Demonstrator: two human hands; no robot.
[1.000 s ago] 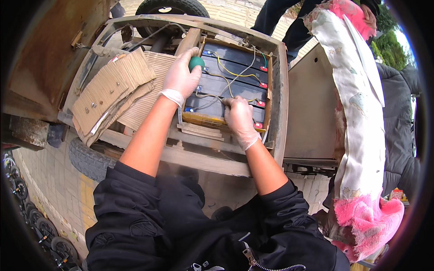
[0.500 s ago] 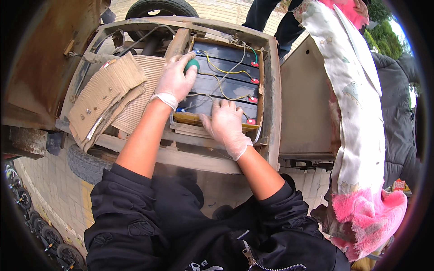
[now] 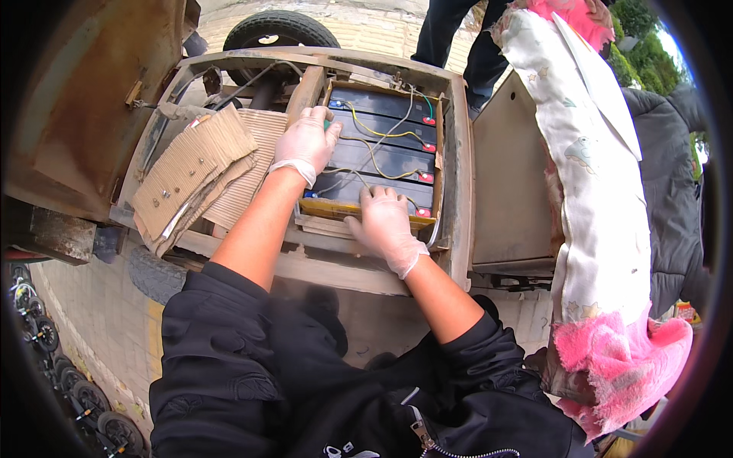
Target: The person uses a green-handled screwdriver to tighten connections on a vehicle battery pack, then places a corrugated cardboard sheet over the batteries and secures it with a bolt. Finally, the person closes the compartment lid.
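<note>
The left hand (image 3: 308,143) has its fingers curled around a green object (image 3: 327,123), mostly hidden by the glove, over the far-left part of the battery box. The right hand (image 3: 387,227) has its fingers stretched out over the near battery, thumb held apart at the near side; whether a wire lies beneath the fingertips, I cannot tell.

Under and between them, the black batteries (image 3: 405,157) lie side by side in the open battery box (image 3: 336,208). Wires reach the red terminals along the right: a yellow wire (image 3: 385,135) and a green wire (image 3: 431,108) at the far end, grey ones nearer. Judging by this, much of the wiring is in place. Several left-hand terminals are covered by the glove, so their connections, and how tight any of them are, cannot be told. The box has no lid on.

Crossing wires and raised box walls leave the fingers little room. To the left, small screws (image 3: 177,189) lie loose on stacked cardboard (image 3: 217,141), probably unused so far. Around everything runs the dusty metal frame (image 3: 458,175), with a tyre (image 3: 282,30) beyond it, a white quilted cover (image 3: 588,214) to the right, and a bystander's legs (image 3: 450,46) at the far side.
</note>
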